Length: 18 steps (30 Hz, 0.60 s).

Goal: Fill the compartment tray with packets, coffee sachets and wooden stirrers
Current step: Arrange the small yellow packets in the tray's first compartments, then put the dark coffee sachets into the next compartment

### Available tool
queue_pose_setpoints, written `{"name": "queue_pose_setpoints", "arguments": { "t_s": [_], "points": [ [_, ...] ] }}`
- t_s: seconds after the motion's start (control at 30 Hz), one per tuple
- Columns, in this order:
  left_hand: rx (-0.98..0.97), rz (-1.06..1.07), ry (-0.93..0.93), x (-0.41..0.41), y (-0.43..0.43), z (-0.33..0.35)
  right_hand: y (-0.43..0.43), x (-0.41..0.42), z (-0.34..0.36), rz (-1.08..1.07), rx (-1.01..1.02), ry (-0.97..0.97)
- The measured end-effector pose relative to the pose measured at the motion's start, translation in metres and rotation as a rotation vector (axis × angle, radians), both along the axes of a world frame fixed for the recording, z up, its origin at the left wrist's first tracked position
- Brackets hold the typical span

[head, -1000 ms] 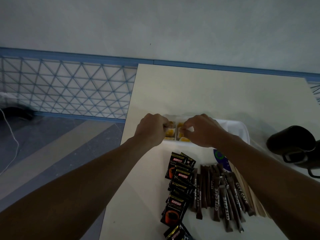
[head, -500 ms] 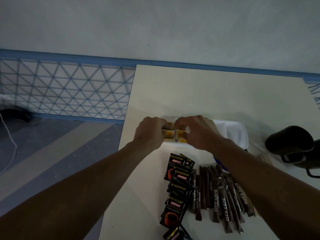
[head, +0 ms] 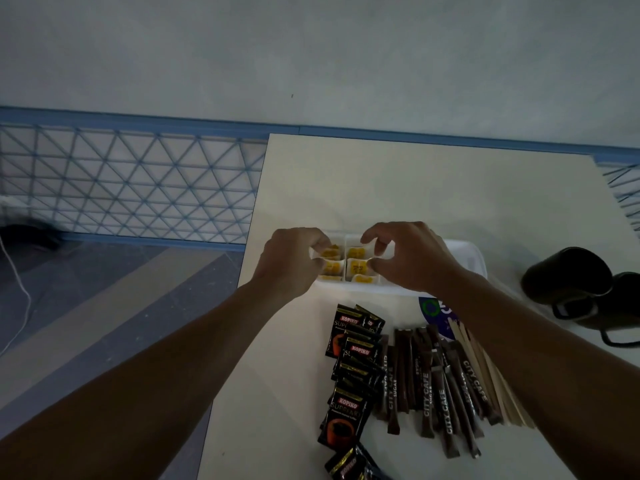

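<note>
Dial: 12 o'clock points to the far wall, and the tray is the centre.
Table (head: pixel 415 188): pale top that carries every item listed here.
Compartment tray (head: pixel 467 258): white, long side running 9 to 3 o'clock, at mid-table. Its 3 o'clock end is bare, and the middle is hidden under the right hand.
Yellow packets (head: pixel 356 268): small squares lying flat in the cells at the tray's 9 o'clock end, in two columns side by side.
Left hand (head: pixel 291 261): at the tray's 9 o'clock end, with fingers curled in over the rim and the first column. I cannot tell whether they pinch a packet or only the rim.
Right hand (head: pixel 412 258): over the tray just toward 3 o'clock from the packets. The fingers are bent, thumb and forefinger are apart, and nothing shows between them. The thumb tip is at the edge of a packet in the second column.
Coffee sachets (head: pixel 349 355): black Kopiko sachets in an overlapping heap at 6 o'clock, near the tray.
Sugar sticks (head: pixel 427 393): brown City Cafe sticks fanned out just beside the sachets, on their 3 o'clock side.
Wooden stirrers (head: pixel 497 389): a pale bundle on the sticks' 3 o'clock side, partly under the right forearm.
Blue sticker (head: pixel 431 311): a round sticker between the tray and the sticks.
Black mugs (head: pixel 568 275): apparently two, lying on their sides at 3 o'clock.
</note>
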<state>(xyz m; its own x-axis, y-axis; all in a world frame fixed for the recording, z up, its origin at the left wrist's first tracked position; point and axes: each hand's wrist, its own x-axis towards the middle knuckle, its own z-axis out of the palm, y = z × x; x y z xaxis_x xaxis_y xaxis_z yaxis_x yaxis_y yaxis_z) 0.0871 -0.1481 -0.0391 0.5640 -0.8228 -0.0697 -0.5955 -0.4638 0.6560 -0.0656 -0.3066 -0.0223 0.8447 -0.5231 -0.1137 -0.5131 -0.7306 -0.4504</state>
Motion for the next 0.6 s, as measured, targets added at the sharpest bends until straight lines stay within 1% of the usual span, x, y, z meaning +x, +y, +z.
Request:
{"name": "queue_pose_setpoints", "arguments": {
  "t_s": [0.13, 0.23, 0.3, 0.43, 0.6],
  "points": [
    [-0.053, 0.027, -0.024, -0.004, 0.008, 0.010, 0.001, -0.008, 0.005, -0.006, -0.012, -0.026],
    [-0.046, 0.058, -0.020, -0.013, 0.015, 0.018, 0.007, -0.016, 0.010, -0.029, -0.004, -0.035],
    [0.006, 0.048, 0.035, -0.022, 0.023, 0.021, 0.016, -0.025, 0.012, -0.054, 0.000, -0.051],
    [0.151, -0.047, 0.135, -0.045, 0.042, 0.019, 0.040, -0.045, 0.014, -0.070, 0.006, -0.059],
    [0.297, -0.108, 0.213, -0.077, 0.066, 0.007, 0.074, -0.076, 0.008, -0.045, 0.112, -0.040]
  ]
}}
